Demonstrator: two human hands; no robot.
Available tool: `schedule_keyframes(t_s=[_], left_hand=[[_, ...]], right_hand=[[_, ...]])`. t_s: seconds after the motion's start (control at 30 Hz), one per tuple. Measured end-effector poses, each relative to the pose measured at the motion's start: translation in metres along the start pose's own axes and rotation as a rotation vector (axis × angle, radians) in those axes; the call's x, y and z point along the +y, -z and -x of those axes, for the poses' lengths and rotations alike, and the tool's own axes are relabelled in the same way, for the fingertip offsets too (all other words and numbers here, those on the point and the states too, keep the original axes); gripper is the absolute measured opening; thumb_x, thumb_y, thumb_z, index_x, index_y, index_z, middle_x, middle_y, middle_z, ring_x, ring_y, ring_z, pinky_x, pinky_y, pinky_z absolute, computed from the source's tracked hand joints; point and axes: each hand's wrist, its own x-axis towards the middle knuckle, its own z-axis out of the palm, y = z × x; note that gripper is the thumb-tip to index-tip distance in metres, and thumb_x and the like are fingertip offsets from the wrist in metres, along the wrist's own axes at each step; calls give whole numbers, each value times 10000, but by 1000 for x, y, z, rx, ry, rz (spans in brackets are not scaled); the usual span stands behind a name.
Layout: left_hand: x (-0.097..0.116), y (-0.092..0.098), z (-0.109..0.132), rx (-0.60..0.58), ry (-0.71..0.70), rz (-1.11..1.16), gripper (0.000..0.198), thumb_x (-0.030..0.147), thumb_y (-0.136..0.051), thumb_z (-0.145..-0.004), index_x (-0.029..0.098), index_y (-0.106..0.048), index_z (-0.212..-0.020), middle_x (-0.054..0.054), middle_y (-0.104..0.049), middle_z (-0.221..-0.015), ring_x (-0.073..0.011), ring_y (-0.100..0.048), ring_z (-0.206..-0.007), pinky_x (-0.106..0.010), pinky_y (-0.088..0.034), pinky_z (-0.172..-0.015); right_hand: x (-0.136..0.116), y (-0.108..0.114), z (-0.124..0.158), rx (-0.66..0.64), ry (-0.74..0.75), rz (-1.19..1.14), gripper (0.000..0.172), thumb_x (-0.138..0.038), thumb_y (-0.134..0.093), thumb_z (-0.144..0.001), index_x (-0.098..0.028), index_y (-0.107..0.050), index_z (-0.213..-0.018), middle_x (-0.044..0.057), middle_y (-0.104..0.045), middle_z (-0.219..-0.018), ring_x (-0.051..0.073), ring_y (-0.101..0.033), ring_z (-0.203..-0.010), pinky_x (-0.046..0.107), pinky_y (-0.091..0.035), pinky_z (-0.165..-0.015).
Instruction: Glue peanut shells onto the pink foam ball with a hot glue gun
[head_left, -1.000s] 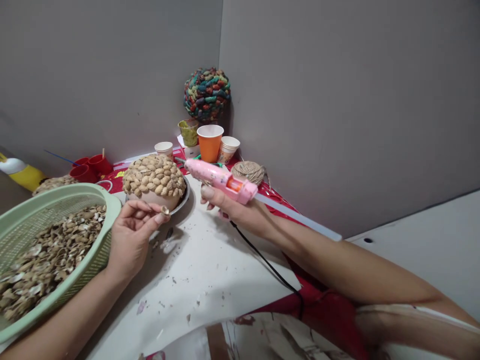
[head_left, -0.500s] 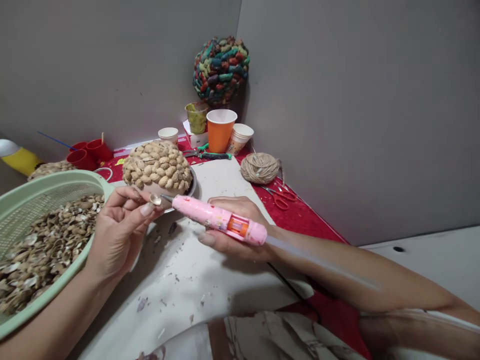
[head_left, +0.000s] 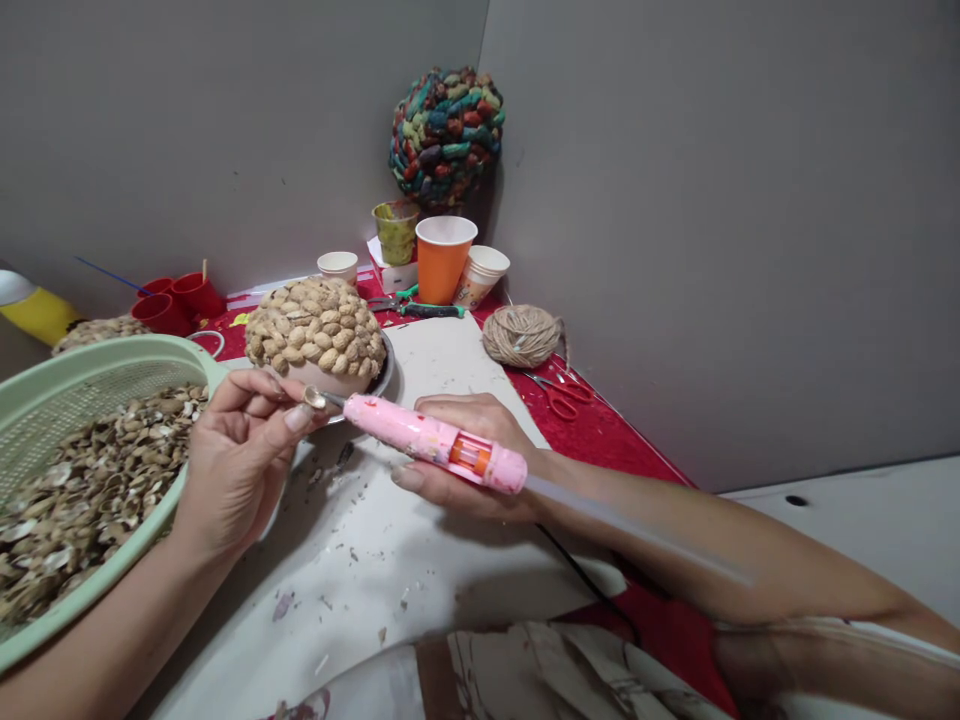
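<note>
My left hand [head_left: 240, 455] pinches a small nut shell [head_left: 313, 397] between thumb and fingers. My right hand [head_left: 465, 455] grips a pink glue gun [head_left: 435, 442], and its metal tip touches the shell. A clear glue stick [head_left: 637, 525] juts out of the gun's back along my forearm. Just behind the hands, a dome covered with nut shells [head_left: 315, 325] sits on a dark plate [head_left: 384, 368]. At the left, a green basket [head_left: 45, 395] is full of loose shells [head_left: 90, 480].
At the back corner stand a painted shell ball [head_left: 447, 125], an orange cup [head_left: 444, 258], several paper cups and red cups [head_left: 176, 300]. A twine ball [head_left: 523, 335] and red scissors [head_left: 559, 395] lie on the red cloth. The gun's black cord [head_left: 581, 580] runs toward me.
The glue gun came down and leftward from mid-air until its tip met the shell in my left hand. The view shifted slightly lower and right.
</note>
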Motion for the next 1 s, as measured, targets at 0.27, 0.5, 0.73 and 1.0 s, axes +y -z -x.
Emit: schedule_keyframes(t_s=[0.27,0.5,0.73,1.0], left_hand=[[-2,2,-1,3,-25,-2,282,71,-885,-645,165,-662,-790,21,-737,-797,-95,-714,-728,-159,-610,-695],[-1,2,-2,15,-29,-2,276,71,-884,-642,168,-670,-787,17,-737,-796,-98,-710,-724,-177,-622,-707],[-2,3,-1,22,-33,-2,273,78,-883,-647,171,-669,-789,13,-738,-805,-103,-713,-726,-189,-629,-723],[-1,2,-2,55,-39,-13,300,89,-904,-611,170,-663,-771,14,-725,-790,-100,-696,-713,-181,-626,-698]], right_hand=[[2,-1,0,-10,5,47,382,-359,-611,-936,-185,-404,-665,-45,-380,-609,74,-365,-535,232,-301,-528],[2,-2,2,6,-6,64,379,-344,-622,-921,-177,-405,-659,-46,-388,-598,65,-367,-521,218,-301,-518],[1,-2,1,-23,-15,84,390,-380,-590,-929,-174,-405,-654,-37,-394,-598,68,-367,-533,221,-294,-528],[5,-10,5,63,-22,97,423,-412,-600,-918,-175,-388,-639,-44,-366,-581,63,-338,-513,229,-261,-514]])
